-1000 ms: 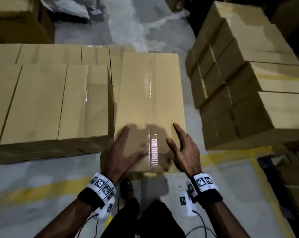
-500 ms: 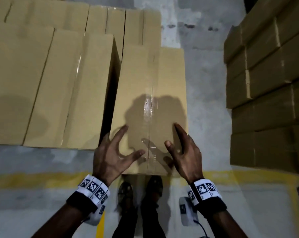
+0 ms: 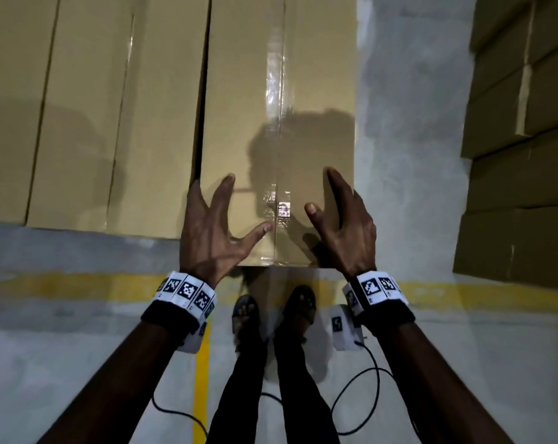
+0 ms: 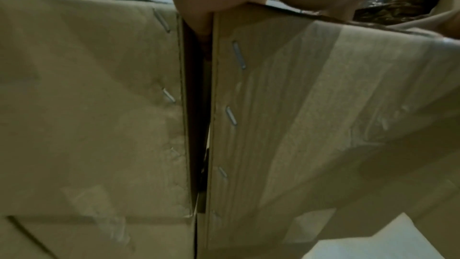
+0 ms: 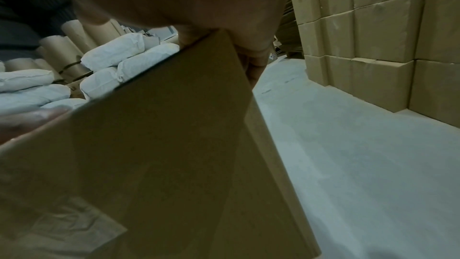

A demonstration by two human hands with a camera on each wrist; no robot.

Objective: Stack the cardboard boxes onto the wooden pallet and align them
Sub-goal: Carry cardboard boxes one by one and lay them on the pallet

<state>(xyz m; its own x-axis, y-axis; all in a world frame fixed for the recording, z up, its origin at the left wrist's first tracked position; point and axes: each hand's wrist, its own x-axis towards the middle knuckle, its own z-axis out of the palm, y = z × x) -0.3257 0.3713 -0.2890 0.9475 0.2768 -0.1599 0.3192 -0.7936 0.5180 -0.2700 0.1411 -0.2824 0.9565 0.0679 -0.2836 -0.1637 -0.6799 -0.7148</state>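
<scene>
The cardboard box [image 3: 280,133] lies with its long axis running straight away from the person, its taped seam [image 3: 279,91] following that same line down the middle of the top face. Both hands sit at its near end. The left hand [image 3: 212,232] has its fingers [image 3: 223,193] spread and straight, the outer ones reaching to the box's left edge, where the left wrist view shows a fingertip dipping into the narrow dark gap [image 4: 196,105] beside the neighbouring box [image 4: 92,105]; the thumb stretches toward the seam. The right hand [image 3: 345,232] is likewise open, fingers straight along the box's right edge and bending over its near right corner in the right wrist view, thumb pointing inward. Neither hand curls round anything; whether the palms press on the cardboard cannot be told.

The box forms the right end of a row of boxes [image 3: 79,123], all lying the same way, and its near end juts out slightly past theirs toward the person. The pallet under them is hidden. Staples [image 4: 239,54] line the near face of the box beside the gap.

Below the near end are the person's feet [image 3: 274,312] on the grey floor [image 3: 415,155], crossed by a yellow line [image 3: 79,286]. Well apart to the right stands another stack of boxes [image 3: 521,155]. Beyond, white sacks [image 5: 124,60] and brown rolls [image 5: 59,50] are piled.
</scene>
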